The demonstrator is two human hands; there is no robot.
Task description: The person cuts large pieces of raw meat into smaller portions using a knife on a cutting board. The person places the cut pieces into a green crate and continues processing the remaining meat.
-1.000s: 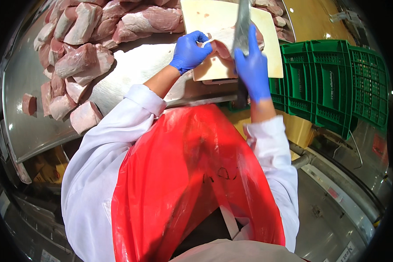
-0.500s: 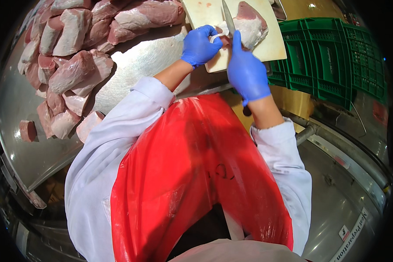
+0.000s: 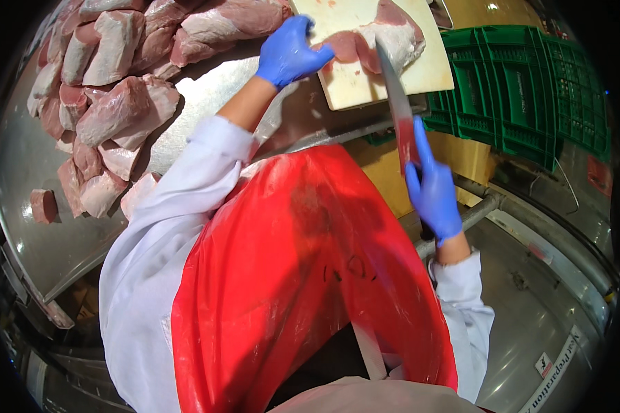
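Observation:
A piece of raw meat (image 3: 398,38) with a pale fatty side lies on the white cutting board (image 3: 355,95), and a pink flap of it spreads to the left. My left hand (image 3: 289,55), in a blue glove, is at the board's left edge, thumb spread from the fingers. The thumb's tip meets the flap's left end. Wrapped round the handle of a long knife (image 3: 397,96), my blue-gloved right hand (image 3: 434,196) is to the right of my red apron. The blade points away from me, its tip at the meat.
Several raw meat pieces (image 3: 114,113) are heaped on the steel table (image 3: 213,93) at the left. Green plastic crates (image 3: 506,89) stand right of the board. A metal pipe rail (image 3: 486,206) runs below them.
My right hand has drawn the knife back toward me and to the right. My left hand has shifted left, and the white strip it held no longer shows. The pink flap now lies spread out.

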